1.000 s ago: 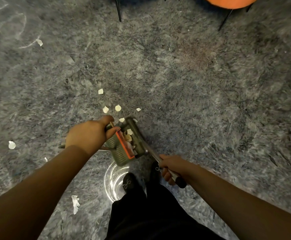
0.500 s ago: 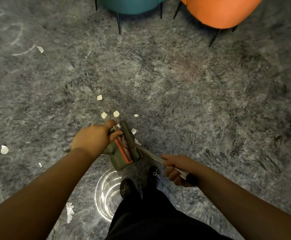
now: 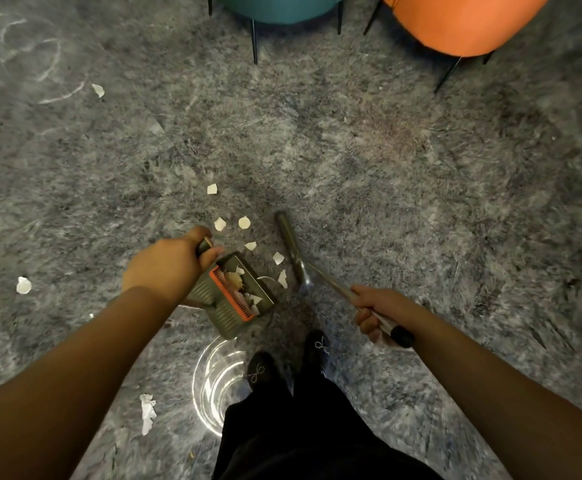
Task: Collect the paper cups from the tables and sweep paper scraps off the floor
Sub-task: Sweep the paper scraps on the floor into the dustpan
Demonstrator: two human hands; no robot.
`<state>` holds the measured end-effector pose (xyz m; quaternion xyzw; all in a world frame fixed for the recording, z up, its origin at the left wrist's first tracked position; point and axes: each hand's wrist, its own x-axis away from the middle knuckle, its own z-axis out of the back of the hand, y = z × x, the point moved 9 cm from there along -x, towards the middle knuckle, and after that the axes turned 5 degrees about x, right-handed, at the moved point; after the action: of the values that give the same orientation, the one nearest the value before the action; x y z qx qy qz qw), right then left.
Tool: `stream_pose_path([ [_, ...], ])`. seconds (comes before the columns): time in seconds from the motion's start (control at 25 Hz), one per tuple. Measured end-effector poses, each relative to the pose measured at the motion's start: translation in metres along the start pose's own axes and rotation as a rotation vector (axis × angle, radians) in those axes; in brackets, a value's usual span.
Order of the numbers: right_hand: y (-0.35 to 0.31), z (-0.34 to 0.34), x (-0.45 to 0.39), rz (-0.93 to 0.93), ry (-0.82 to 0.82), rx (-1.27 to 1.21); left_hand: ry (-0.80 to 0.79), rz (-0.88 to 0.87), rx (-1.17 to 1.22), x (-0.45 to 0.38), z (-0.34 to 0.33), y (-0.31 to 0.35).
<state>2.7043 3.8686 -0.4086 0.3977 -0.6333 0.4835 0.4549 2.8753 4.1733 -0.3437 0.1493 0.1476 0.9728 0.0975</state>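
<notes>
- The left hand is wrapped round the handle of the dustpan; the right hand grips the broom handle, its head lying on the carpet.
- Paper scraps lie loose on the carpet just beyond the pan's mouth – a few already sit inside it.
- They look feather-light and limp, likely to snag in the pile or flutter off, so short, low strokes suit them.
- A clear round container – possibly a bin – stands by the feet.

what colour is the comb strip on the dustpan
Orange, on the olive-green dustpan held by the left hand; clearest in the head view.
</notes>
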Motion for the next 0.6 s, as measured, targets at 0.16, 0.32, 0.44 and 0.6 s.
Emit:
stream_pose_path([
  [0.16, -0.016, 0.011, -0.023, 0.015, 0.044, 0.012, 0.040, 0.002, -0.001, -0.001, 0.007, -0.019],
  [0.32, -0.033, 0.015, -0.054, 0.019, 0.078, 0.079, 0.072, -0.013, -0.033, 0.006, 0.003, -0.015],
  [0.44, -0.042, 0.005, -0.075, -0.002, 0.080, 0.192, 0.085, -0.026, -0.037, 0.003, 0.005, -0.011],
  [0.6, -0.049, -0.020, -0.089, -0.035, 0.035, 0.313, 0.107, -0.007, -0.061, 0.001, 0.008, -0.016],
])
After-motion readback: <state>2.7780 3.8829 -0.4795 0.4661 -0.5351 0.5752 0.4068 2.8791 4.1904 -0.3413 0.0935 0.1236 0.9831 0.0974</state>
